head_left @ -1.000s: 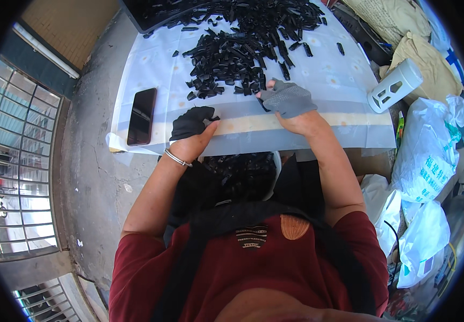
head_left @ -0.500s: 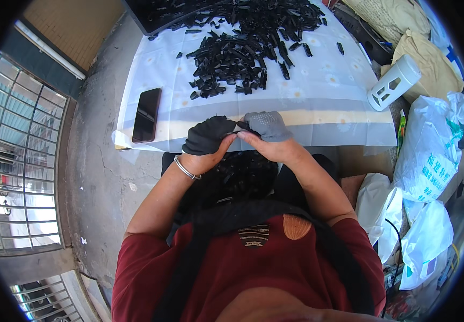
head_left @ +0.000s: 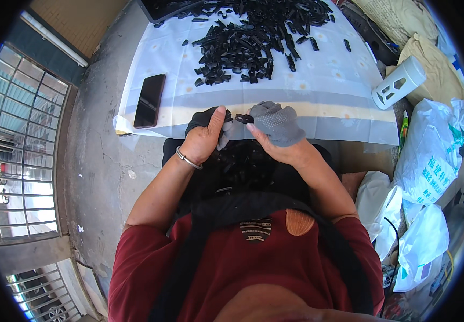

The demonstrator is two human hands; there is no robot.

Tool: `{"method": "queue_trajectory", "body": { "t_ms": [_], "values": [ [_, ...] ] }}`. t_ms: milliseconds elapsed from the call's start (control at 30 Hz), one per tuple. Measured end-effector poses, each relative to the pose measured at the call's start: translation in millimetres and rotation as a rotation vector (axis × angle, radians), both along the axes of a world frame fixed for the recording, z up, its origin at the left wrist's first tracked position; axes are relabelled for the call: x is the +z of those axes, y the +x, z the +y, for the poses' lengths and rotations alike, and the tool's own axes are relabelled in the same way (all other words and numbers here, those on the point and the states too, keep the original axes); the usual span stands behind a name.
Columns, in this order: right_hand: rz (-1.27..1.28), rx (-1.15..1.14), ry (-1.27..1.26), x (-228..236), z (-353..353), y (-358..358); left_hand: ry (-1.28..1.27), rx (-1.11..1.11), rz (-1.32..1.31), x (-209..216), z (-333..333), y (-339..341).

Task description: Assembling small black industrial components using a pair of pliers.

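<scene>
In front of the near table edge my two hands are close together, a small gap between them. My right hand, in a grey dotted glove with a bare thumb, pinches a small black plastic part; its end points toward the other hand. My left hand, in a dark glove with the thumb bare and raised, has its fingers curled in; a dark bit shows at its fingertips, too small to make out. Beyond the hands lies a heap of similar black plastic pieces on the table. Below them, dark shiny pieces appear in my lap.
A white flowered cloth covers the table. A phone lies at its left, a white tumbler at its right. Part of a black tray stands at the far left. Plastic bags crowd the right side.
My hands have parted slightly. The left thumb has lifted from the grip, and the black part now shows plainly in the right hand. The view has shifted a little.
</scene>
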State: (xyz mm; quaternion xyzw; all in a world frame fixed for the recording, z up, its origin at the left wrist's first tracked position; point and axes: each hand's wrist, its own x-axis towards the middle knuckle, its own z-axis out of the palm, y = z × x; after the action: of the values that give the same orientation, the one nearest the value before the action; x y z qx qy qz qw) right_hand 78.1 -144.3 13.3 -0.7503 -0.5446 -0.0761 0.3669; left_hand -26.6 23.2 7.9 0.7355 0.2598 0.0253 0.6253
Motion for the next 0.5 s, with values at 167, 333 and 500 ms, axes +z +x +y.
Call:
{"method": "queue_trajectory", "body": {
  "t_ms": [167,333,500],
  "values": [
    [0.022,0.007,-0.137,6,-7,3,0.251,-0.203,-0.183,17,-2,-2],
    [-0.206,0.049,-0.104,10,-8,4,0.327,-0.304,-0.164,21,2,3],
    [-0.32,-0.022,-0.326,3,6,-9,0.666,-0.172,-0.321,16,-25,8]
  ]
}}
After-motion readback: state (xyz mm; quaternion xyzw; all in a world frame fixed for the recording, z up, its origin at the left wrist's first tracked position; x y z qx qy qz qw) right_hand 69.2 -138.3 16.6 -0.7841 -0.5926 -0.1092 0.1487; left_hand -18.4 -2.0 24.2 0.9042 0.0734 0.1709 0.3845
